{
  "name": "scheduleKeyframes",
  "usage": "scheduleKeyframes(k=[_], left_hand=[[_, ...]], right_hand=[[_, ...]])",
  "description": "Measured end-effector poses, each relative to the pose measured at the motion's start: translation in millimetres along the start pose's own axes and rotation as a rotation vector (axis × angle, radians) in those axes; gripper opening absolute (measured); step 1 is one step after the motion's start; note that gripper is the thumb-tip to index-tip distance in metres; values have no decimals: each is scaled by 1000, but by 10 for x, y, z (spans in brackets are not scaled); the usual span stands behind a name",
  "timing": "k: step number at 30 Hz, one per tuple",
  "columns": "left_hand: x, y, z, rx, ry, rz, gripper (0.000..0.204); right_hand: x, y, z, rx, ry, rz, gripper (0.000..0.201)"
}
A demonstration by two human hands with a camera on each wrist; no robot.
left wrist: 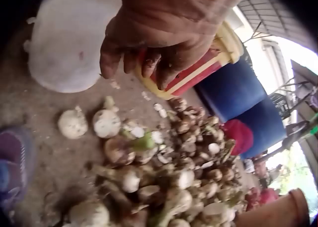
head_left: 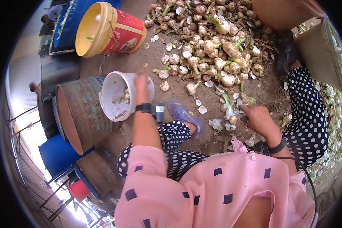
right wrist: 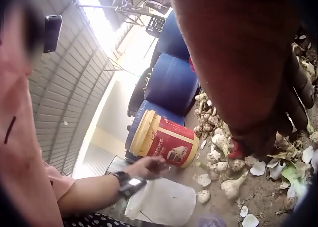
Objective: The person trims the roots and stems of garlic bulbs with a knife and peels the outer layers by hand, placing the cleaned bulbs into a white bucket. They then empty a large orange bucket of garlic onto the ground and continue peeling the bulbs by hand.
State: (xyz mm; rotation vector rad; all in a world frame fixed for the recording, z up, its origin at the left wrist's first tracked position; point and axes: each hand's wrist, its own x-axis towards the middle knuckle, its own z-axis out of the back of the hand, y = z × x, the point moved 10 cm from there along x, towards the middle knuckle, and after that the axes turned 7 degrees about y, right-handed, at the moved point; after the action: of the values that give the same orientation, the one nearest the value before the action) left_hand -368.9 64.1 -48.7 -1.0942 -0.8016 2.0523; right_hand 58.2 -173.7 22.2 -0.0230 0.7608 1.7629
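My left hand (head_left: 141,89) reaches over the rim of a white bucket (head_left: 111,89), blurred in the head view. Its fingers hang loosely bent with nothing between them in the left wrist view. Inside the bucket lie a few pale bits with stems. My right hand (head_left: 259,119) is low over the ground, fingers curled round what looks like a small knife (head_left: 239,103), its grey blade poking out by the index finger; the handle is hidden in the palm. Close to it lie a trimmed green garlic stalk (head_left: 228,105) and white peelings (head_left: 216,124). A large heap of garlic bulbs (head_left: 211,47) spreads ahead.
A yellow and red bucket (head_left: 123,32) stands beyond the white one. Rusty drums (head_left: 81,110) and a blue barrel (head_left: 57,152) line the left side. A pale tub (head_left: 321,53) holding peeled garlic is at the right, with scattered peelings (head_left: 330,125) below it. One shoe (head_left: 184,116) is between my hands.
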Motion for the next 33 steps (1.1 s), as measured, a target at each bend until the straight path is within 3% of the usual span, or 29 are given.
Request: scheduleKeyframes(k=[1, 3, 4, 6, 10, 12, 13, 15, 16, 18, 22, 23, 25, 28, 29, 31, 32, 33], left_hand=[[326, 567, -36, 222, 20, -48, 45], [533, 1405, -152, 268, 24, 5, 55], [448, 1512, -237, 266, 29, 22, 55], [194, 1271, -501, 879, 0, -156, 55], [43, 1322, -671, 932, 30, -164, 55], [-49, 1515, -771, 346, 148, 31, 50], [-136, 1495, -871, 342, 167, 25, 50], [-814, 1053, -1159, -315, 253, 248, 38], [-1028, 918, -1246, -314, 276, 247, 38], [-1529, 363, -1697, -331, 651, 9, 41], [-2737, -411, -2067, -285, 943, -204, 48], [-2908, -470, -2087, -283, 962, -228, 48], [-3259, -756, -2096, -84, 963, -495, 52], [-3320, -707, -1966, 280, 790, -655, 63], [-3314, -675, -1976, 253, 777, -678, 64], [-3606, -933, -1948, 503, 617, -1094, 61], [-3787, -1020, -1967, 573, 614, -1152, 62], [-3819, -1002, -2030, 586, 663, -1153, 63]], right_hand=[[-3, -9, -29, 14, 7, 4, 37], [26, -6, -72, 22, 34, 9, 38], [45, -24, -151, 12, 116, -26, 42], [102, -41, -219, 1, 209, -74, 48], [227, 122, -141, 127, 145, 11, 43], [267, 128, -43, 214, 64, 34, 38], [282, 89, -53, 209, 59, 15, 38], [277, 5, 49, 570, -100, 45, 38], [278, -3, 89, 565, -112, 26, 38], [285, -111, 144, 1065, -153, -35, 38], [122, -208, 418, 1140, -414, 52, 42], [48, -186, 525, 1155, -467, 96, 42], [-95, -212, 561, 1125, -452, 22, 43], [-212, -259, 467, 1342, -491, 107, 42], [-222, -255, 404, 1399, -459, 114, 47], [-237, -178, 319, 1551, -345, 239, 63], [-126, -175, 103, 1638, -199, 189, 62], [-185, -169, 142, 1618, -262, 99, 56]])
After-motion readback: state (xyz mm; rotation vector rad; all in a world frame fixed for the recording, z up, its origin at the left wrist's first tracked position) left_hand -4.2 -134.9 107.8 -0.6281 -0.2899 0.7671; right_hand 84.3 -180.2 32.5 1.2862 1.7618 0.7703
